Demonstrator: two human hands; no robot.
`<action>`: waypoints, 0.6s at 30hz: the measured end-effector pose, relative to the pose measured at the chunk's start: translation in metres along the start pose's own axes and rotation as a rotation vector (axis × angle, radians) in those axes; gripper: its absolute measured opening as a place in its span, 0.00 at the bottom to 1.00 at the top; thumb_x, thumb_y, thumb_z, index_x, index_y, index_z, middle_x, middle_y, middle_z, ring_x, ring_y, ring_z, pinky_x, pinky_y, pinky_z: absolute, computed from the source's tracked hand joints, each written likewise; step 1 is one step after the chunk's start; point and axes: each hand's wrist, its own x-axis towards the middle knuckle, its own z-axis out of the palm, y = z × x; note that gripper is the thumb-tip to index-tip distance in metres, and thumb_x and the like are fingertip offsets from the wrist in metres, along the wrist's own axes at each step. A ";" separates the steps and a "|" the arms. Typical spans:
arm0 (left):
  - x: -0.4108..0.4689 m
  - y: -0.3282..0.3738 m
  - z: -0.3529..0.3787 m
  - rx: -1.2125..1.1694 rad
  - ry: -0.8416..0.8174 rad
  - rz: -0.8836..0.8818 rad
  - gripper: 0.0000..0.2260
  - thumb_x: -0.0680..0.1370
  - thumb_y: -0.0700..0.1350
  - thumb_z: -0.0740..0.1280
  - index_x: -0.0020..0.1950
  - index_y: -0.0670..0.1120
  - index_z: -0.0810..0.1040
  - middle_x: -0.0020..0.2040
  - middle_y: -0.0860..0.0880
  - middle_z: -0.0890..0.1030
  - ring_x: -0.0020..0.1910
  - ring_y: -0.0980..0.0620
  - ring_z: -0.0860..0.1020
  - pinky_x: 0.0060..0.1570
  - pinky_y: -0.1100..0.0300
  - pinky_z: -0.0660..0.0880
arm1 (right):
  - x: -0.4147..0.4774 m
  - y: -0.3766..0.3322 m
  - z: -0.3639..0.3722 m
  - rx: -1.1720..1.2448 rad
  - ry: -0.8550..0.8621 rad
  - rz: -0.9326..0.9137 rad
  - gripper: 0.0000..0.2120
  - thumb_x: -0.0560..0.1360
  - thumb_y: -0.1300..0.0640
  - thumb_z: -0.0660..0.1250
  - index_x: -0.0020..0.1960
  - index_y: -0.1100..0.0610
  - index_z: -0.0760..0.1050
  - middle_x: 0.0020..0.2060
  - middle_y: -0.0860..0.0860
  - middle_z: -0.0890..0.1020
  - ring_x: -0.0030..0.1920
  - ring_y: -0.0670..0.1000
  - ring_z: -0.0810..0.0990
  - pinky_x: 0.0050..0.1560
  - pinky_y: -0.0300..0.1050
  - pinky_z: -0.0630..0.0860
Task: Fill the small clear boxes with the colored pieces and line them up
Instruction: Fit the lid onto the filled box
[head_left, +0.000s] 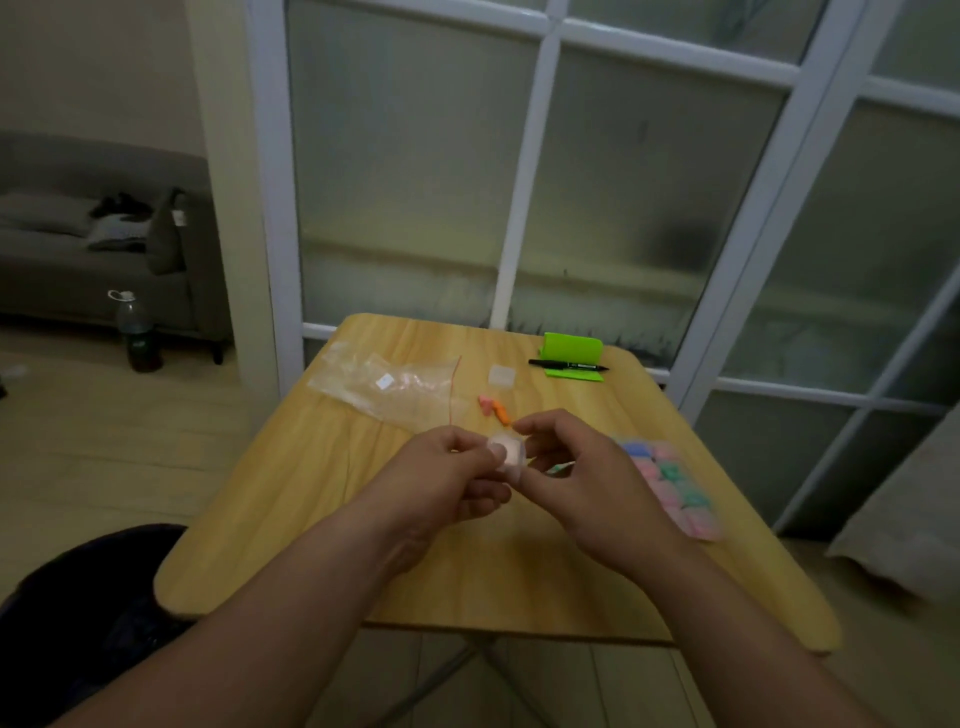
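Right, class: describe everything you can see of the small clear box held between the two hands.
The small clear box is squarish with rounded corners, of cloudy see-through plastic with a pale pinkish look. It is held above the wooden table, pinched on one side by the left hand and on the other by the right hand. Blur hides its contents and whether its lid is shut.

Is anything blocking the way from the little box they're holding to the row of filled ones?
Nothing visible on the table does. The clear box, pinched by left hand and right hand, has only that right hand between it and the filled boxes.
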 end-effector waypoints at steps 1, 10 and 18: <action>-0.001 -0.001 0.000 0.014 0.001 0.002 0.12 0.82 0.41 0.69 0.63 0.36 0.77 0.46 0.40 0.86 0.40 0.49 0.82 0.41 0.59 0.82 | 0.000 0.002 -0.001 -0.038 -0.002 -0.014 0.18 0.77 0.45 0.76 0.64 0.41 0.77 0.51 0.38 0.82 0.53 0.37 0.79 0.52 0.36 0.80; 0.003 -0.003 0.007 -0.285 -0.162 -0.067 0.13 0.85 0.41 0.64 0.67 0.36 0.73 0.60 0.33 0.84 0.59 0.37 0.84 0.57 0.47 0.83 | -0.001 0.012 -0.009 0.161 -0.056 -0.013 0.15 0.80 0.52 0.74 0.65 0.45 0.79 0.53 0.43 0.84 0.55 0.40 0.81 0.53 0.34 0.79; 0.009 -0.008 0.008 -0.240 -0.165 -0.039 0.21 0.79 0.38 0.72 0.70 0.36 0.73 0.66 0.28 0.77 0.65 0.36 0.81 0.64 0.43 0.80 | -0.006 0.010 -0.010 0.126 -0.080 -0.038 0.16 0.79 0.46 0.73 0.67 0.41 0.77 0.55 0.38 0.83 0.57 0.39 0.81 0.53 0.37 0.81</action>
